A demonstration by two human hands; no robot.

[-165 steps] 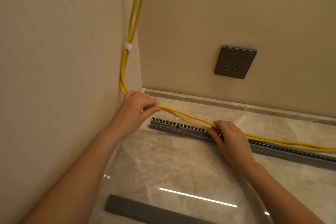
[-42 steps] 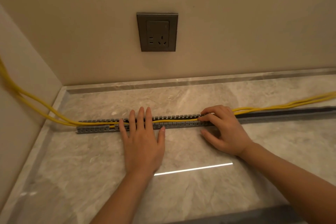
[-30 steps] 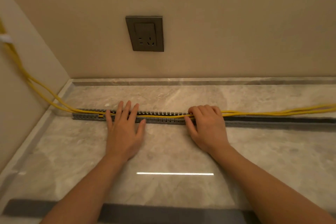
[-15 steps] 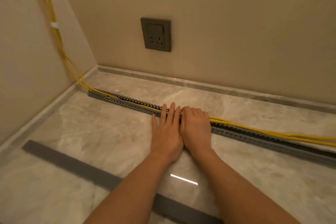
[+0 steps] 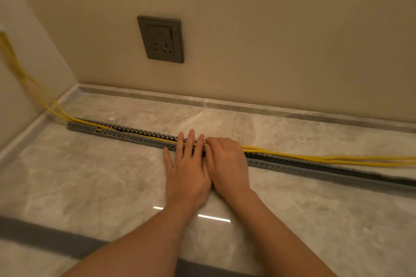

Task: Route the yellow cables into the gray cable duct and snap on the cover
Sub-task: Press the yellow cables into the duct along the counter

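The duct (image 5: 126, 134) lies on the floor (image 5: 90, 186), running from a wall corner at 10 o'clock off to 3 o'clock. The cables (image 5: 315, 158) come down the side wall at 9 o'clock and sit inside the duct as far as the hands. Past them, toward 3 o'clock, they ride loose along the duct's far edge, not yet seated. The left hand (image 5: 188, 168) lies flat with its fingers straight and slightly spread across the duct, probably to pin the seated stretch so it cannot spring out. The right hand (image 5: 227, 164) touches it on the 3 o'clock side, fingers bent over with their tips on the cables where they enter the duct. Whether it pinches or only pushes them is hidden. Working hand against hand looks like a way of feeding the cables in bit by bit. The cover (image 5: 56, 240) waits at 7 o'clock, well apart — its turn comes after the cables are in. A socket (image 5: 161, 39) sits on the wall at 12 o'clock.
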